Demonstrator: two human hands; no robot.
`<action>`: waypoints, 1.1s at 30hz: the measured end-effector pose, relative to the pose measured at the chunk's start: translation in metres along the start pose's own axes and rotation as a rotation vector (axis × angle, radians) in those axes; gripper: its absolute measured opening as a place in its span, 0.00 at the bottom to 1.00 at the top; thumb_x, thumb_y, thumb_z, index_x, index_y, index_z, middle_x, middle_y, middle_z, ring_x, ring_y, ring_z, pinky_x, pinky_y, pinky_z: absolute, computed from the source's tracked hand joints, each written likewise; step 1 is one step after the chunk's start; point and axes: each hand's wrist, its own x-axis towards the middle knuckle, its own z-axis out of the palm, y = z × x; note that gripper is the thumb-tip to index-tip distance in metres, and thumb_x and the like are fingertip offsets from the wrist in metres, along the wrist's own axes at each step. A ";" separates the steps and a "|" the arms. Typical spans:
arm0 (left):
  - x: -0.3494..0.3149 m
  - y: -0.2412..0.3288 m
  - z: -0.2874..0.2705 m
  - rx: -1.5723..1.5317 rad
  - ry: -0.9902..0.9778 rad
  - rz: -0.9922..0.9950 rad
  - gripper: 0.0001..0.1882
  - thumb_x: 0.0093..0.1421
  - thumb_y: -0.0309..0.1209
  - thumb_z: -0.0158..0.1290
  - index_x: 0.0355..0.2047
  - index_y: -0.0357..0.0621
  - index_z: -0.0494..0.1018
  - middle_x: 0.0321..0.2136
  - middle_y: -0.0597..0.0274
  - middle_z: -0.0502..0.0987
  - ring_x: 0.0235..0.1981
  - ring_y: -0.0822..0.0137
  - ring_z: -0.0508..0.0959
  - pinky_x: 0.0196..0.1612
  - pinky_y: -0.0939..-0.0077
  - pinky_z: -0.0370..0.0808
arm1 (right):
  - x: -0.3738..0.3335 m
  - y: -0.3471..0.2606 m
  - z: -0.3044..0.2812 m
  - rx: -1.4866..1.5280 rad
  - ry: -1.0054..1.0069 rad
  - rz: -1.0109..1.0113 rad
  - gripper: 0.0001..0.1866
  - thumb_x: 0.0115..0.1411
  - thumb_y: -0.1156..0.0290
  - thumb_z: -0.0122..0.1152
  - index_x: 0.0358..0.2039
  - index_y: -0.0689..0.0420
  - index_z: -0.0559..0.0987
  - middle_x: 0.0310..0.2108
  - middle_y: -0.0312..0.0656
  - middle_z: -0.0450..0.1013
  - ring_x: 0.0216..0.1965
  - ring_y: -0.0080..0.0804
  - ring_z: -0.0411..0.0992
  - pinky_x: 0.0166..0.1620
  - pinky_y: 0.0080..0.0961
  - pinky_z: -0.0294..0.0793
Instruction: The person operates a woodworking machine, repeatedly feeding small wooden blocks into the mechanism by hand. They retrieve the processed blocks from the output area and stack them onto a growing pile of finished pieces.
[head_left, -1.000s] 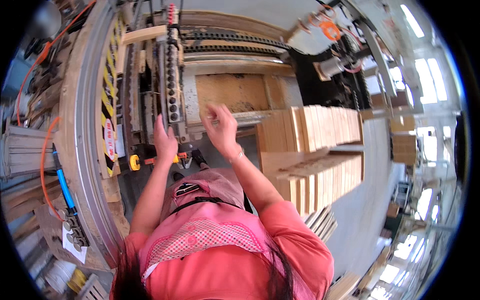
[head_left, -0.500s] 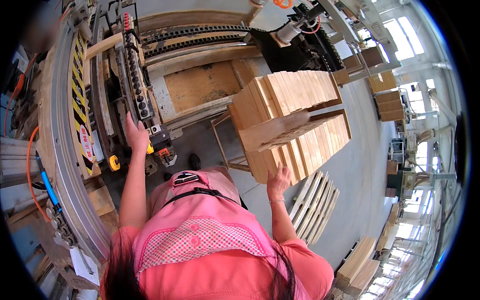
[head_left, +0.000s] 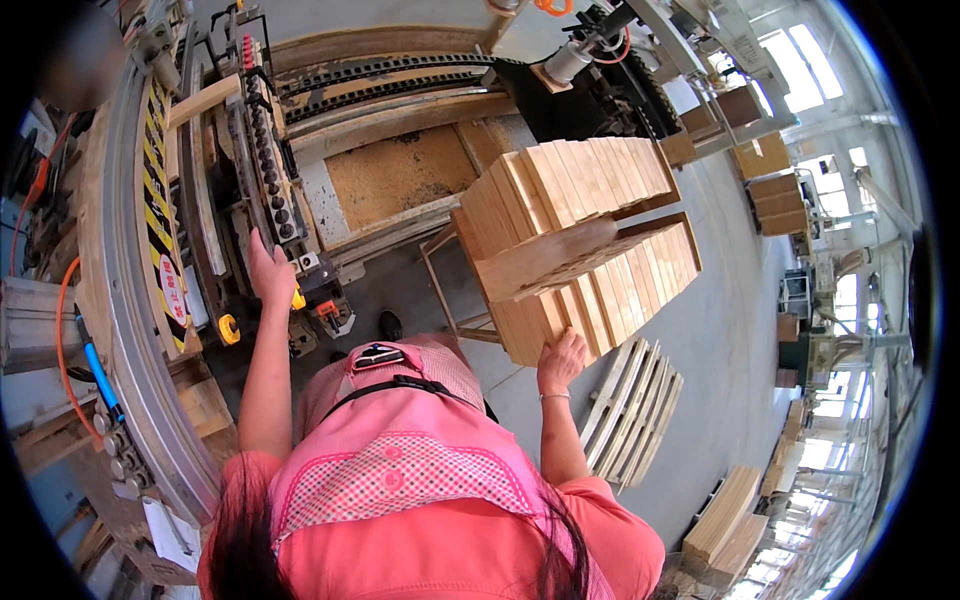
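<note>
My left hand (head_left: 271,272) rests at the near end of the long machine rail (head_left: 268,165), beside its row of black round parts. Its fingers are stretched along the rail, with no loose thing visible in them. To the right, light wooden boards (head_left: 590,185) stand in two rows, packed face to face. My right hand (head_left: 563,362) is at the near end of the closer row, its bent fingers over the edge of a wooden board (head_left: 548,325). Its fingertips are partly hidden against the wood.
Below the boards is a wooden stand (head_left: 440,280). A slatted pallet (head_left: 632,410) lies on the floor at right. Yellow-black striped tape (head_left: 155,200) runs along the machine at left. A wooden strip (head_left: 203,100) lies across it. Beyond are chain tracks (head_left: 380,75).
My right hand has shifted slightly, and its spread fingers have drawn in against a board's edge. My left hand stays at the rail. The whole view has shifted a little.
</note>
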 end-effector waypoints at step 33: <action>-0.010 0.004 -0.001 -0.074 0.078 0.029 0.29 0.56 0.24 0.48 0.59 0.37 0.56 0.55 0.44 0.63 0.56 0.47 0.63 0.58 0.61 0.60 | 0.242 -0.369 -0.049 0.605 -0.037 -1.102 0.30 0.39 0.65 0.72 0.43 0.58 0.71 0.36 0.45 0.68 0.41 0.46 0.67 0.40 0.38 0.70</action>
